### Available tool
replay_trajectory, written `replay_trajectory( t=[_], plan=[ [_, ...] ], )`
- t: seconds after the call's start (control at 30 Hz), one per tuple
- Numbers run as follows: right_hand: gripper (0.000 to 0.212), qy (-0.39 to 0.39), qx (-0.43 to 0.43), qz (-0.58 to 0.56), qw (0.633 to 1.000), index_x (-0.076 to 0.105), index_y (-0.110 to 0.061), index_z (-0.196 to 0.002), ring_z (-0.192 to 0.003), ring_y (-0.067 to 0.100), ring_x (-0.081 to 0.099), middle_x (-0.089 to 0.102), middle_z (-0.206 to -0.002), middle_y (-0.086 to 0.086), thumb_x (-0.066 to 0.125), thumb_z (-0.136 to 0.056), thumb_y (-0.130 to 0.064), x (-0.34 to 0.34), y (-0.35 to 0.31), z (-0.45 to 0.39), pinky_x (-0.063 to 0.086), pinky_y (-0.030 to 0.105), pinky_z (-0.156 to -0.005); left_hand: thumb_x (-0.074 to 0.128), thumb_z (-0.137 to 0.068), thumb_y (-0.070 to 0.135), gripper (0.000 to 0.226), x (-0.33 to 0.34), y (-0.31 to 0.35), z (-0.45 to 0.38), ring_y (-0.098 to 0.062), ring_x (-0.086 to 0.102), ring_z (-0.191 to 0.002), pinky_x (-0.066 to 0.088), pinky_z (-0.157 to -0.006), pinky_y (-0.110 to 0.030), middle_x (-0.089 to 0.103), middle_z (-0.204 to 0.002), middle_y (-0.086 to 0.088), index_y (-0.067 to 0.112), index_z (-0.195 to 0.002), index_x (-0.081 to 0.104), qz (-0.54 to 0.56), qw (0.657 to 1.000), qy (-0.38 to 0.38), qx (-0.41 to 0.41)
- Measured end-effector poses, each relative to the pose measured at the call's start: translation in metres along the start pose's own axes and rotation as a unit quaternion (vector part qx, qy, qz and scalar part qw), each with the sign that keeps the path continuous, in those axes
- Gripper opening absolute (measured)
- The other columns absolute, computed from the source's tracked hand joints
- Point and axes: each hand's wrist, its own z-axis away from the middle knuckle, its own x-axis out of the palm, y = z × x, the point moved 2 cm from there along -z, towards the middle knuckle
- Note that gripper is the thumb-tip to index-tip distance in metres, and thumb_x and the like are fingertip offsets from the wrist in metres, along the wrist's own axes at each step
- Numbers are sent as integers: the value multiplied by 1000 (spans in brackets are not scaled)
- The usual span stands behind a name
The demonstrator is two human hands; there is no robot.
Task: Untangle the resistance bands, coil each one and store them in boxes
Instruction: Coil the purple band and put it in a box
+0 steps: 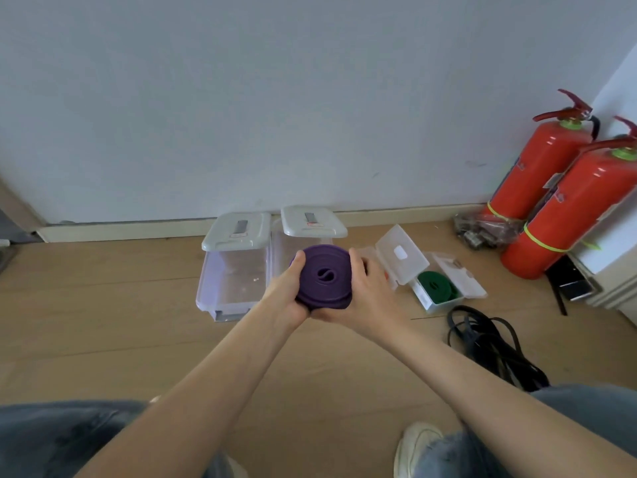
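Note:
A purple resistance band (324, 276), wound into a flat coil, is held upright between both hands in front of me. My left hand (287, 298) grips its left edge and my right hand (365, 291) cups its right edge and underside. Behind the coil stand two clear boxes: the left one (234, 288) is open, with its grey lid tipped back, and the second one (303, 236) is partly hidden by the coil. To the right, a small clear box (444, 291) holds a coiled green band (437, 286). A loose black band (493, 346) lies tangled on the floor.
Two red fire extinguishers (551, 194) lean against the wall at the right, with a plastic bag of small items (482, 229) beside them. A black object (572, 284) sits near the right corner. My knees and a white shoe (417, 446) fill the bottom edge.

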Motion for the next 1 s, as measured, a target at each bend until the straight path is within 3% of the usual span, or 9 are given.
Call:
replay_trajectory(
  t=[0.07, 0.17, 0.27, 0.43, 0.57, 0.7, 0.83, 0.9, 1.0],
  plan=[
    [107, -17, 32, -6, 999, 31, -14, -134, -112, 22, 42, 43, -122, 5, 81, -50, -56, 16, 4, -20, 38, 28, -86, 55, -92, 32, 30, -3, 5, -21, -25, 64, -79, 51, -60, -39, 67, -93, -13, 6, -105, 59, -16, 1000, 19, 8],
    [107, -37, 50, -21, 998, 32, -10, -134, -116, 22, 42, 44, -124, 5, 82, -50, -55, 44, 11, -53, 43, 35, -93, 52, -94, 31, 34, -17, 22, -60, -25, 65, -85, 52, -63, -39, 67, -106, -14, 4, -115, 57, -31, 999, 14, 2],
    [98, -56, 60, -42, 996, 39, -9, -129, -114, 17, 39, 45, -117, 3, 85, -51, -48, 75, 25, -90, 31, 15, -86, 51, -95, 28, 38, -36, 40, -104, -25, 65, -89, 53, -69, -35, 66, -111, -16, 0, -120, 55, -100, 995, 5, 9],
    [76, -120, 52, -78, 988, 54, -34, -116, -92, -5, 54, 59, -100, -19, 83, -48, -48, 114, 59, -151, 34, 7, -63, 59, -90, 28, 40, -62, 53, -173, -19, 63, -78, 54, -62, -22, 66, -103, -15, -3, -115, 53, -260, 963, 49, 55],
    [74, -161, 55, -107, 980, 53, -47, -109, -87, -11, 57, 63, -95, -27, 86, -43, -48, 138, 85, -178, 41, 9, -68, 61, -88, 34, 33, -85, 55, -210, -10, 66, -78, 55, -68, -16, 71, -90, -4, 6, -105, 65, -356, 929, 40, 99],
    [69, -165, 77, -138, 974, 50, -52, -98, -93, -10, 57, 63, -101, -28, 80, -37, -61, 154, 111, -183, 44, 12, -79, 46, -89, 48, 27, -103, 52, -234, -1, 61, -89, 46, -78, -13, 69, -92, 13, 32, -90, 67, -505, 846, 26, 168],
    [63, -153, 88, -129, 976, 54, -44, -98, -91, -6, 59, 65, -96, -22, 88, -44, -45, 159, 129, -190, 45, 15, -76, 51, -94, 29, 42, -112, 44, -255, -17, 37, -131, 24, -102, -18, 42, -142, 0, 16, -134, 47, -662, 683, 40, 305],
    [63, -145, 98, -110, 978, 56, -38, -101, -88, -2, 60, 65, -94, -20, 88, -47, -45, 164, 134, -194, 43, 9, -72, 49, -95, 27, 54, -112, 34, -263, -16, 16, -143, 10, -109, -17, 20, -155, -2, 12, -144, 31, -698, 646, 14, 309],
    [65, -134, 87, -76, 984, 56, -37, -100, -84, -1, 60, 65, -90, -19, 78, -44, -62, 173, 134, -196, 45, 10, -67, 42, -97, 24, 60, -115, 22, -270, -13, 1, -145, 3, -115, -22, 0, -158, -2, 12, -148, 13, -722, 632, -22, 283]
  ],
)
